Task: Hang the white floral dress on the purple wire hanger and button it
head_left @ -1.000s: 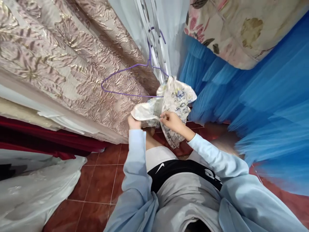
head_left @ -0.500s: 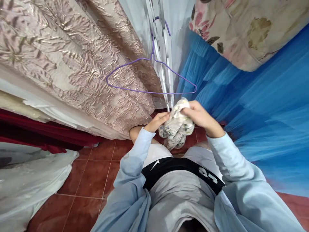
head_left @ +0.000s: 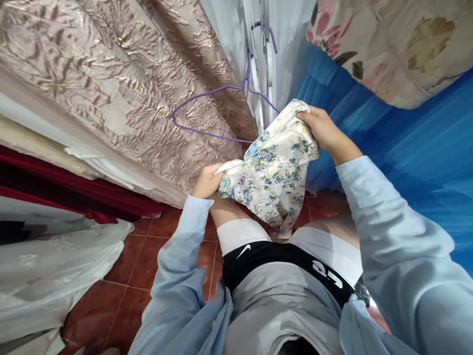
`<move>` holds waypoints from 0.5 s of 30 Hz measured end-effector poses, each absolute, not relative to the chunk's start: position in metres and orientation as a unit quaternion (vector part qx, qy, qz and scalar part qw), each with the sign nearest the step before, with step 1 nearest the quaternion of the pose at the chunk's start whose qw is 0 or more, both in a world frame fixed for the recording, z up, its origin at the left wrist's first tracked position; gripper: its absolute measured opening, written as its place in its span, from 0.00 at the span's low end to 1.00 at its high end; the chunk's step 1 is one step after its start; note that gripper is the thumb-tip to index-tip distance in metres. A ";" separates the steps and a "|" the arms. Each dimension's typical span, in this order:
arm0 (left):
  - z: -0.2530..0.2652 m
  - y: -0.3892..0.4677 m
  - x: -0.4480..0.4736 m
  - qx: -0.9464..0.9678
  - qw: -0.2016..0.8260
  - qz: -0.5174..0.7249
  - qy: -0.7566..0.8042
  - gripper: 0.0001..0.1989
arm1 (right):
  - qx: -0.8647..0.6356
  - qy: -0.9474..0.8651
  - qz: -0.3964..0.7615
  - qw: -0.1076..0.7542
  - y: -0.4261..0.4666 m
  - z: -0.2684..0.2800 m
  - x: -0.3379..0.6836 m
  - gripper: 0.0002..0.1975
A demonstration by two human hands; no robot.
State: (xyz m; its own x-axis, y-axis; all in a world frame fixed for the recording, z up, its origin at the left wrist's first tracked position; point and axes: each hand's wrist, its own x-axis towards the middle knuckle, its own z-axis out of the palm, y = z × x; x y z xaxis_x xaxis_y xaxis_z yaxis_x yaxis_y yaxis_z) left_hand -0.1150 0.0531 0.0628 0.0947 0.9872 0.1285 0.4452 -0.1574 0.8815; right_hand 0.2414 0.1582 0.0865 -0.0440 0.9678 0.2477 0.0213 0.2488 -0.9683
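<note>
A white floral garment (head_left: 273, 167) with blue and yellow print is stretched between my two hands, its lower part hanging down over my knees. My left hand (head_left: 207, 182) pinches its left corner. At the upper right, my right hand (head_left: 322, 129) grips the other corner, fingers closed on the fabric. Just beyond the garment hangs a purple hanger (head_left: 207, 92), hooked on a white metal rack (head_left: 258, 64). The cloth covers the hanger's right end. Whether the cloth touches the hanger, I cannot tell.
Pink embossed fabric (head_left: 121, 88) hangs on the left, with dark red cloth (head_left: 74, 182) and white lace (head_left: 66, 266) below. Blue tulle (head_left: 388, 128) and floral cloth (head_left: 391, 49) hang on the right. Red tiles (head_left: 129, 276) cover the floor.
The bunched garment has been spread open. My left hand has moved left, and my right hand has moved up and to the right, each keeping hold of the fabric.
</note>
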 end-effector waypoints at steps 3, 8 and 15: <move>0.081 0.068 -0.150 0.670 0.245 0.395 0.579 0.12 | -0.408 -0.587 0.444 0.540 0.155 0.086 0.239 0.12; 0.111 0.118 -0.184 0.677 0.150 0.414 0.590 0.12 | -0.384 -0.615 0.433 0.536 0.153 0.093 0.243 0.14; 0.143 0.201 -0.181 0.634 0.074 0.468 0.611 0.16 | -0.401 -0.606 0.435 0.532 0.148 0.096 0.237 0.08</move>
State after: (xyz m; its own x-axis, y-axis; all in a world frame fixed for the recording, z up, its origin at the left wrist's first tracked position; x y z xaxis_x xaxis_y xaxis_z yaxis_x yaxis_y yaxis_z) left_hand -0.1811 0.2014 0.1435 -0.1841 0.8443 0.5032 0.7061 -0.2425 0.6653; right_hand 0.2374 0.1479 0.0960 -0.1126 0.9483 0.2967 0.0237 0.3011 -0.9533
